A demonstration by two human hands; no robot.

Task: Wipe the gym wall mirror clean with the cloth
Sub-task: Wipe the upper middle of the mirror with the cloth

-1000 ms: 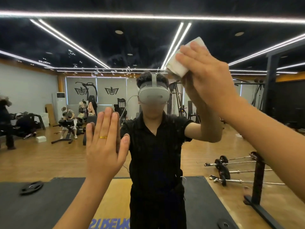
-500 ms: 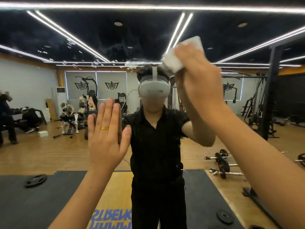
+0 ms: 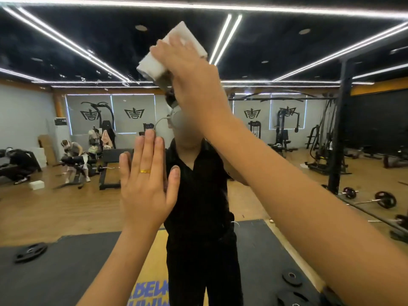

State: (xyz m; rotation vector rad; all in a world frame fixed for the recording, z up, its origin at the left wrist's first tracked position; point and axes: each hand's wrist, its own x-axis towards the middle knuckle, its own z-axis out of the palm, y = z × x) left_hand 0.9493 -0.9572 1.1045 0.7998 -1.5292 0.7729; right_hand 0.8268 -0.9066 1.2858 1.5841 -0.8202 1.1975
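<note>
Mid-wipe, upper glass: right hand (image 3: 192, 71) presses folded white cloth (image 3: 170, 51) flat-fingered against the mirror (image 3: 287, 51), left hand (image 3: 145, 186) braces open-palmed, empty, lower down; next move likely sweeps cloth left across the spots (image 3: 127, 82).

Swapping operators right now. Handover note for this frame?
Left hand: open, palm flat against the mirror, apparently bracing; gold ring on one finger.
Right hand: raised high, fingers pressing the folded white cloth onto the glass. It is blurred, so likely mid-stroke.
Done: cannot tell how much has been wiped.
Left: droplets speckle the glass to the left of the cloth and slightly below it. Probably take those next, then work downward.
</note>
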